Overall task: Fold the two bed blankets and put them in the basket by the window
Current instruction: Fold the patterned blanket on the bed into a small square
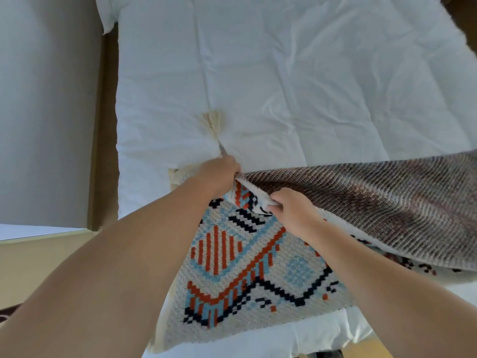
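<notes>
I am pinching the patterned blanket (242, 267) by its edge with my left hand (219, 174) and right hand (291, 210), both closed on it. I am judging the folding barely begun; no basket is showing.

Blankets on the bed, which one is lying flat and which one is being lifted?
The patterned blanket with orange, blue and black shapes lies flat. The brown ribbed blanket is being lifted, its edge gripped by the left hand and the right hand.

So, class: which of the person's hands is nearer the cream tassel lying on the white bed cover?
Left. The left hand grips the blanket edge just below the tassel; the right hand holds the edge further down and right.
</notes>
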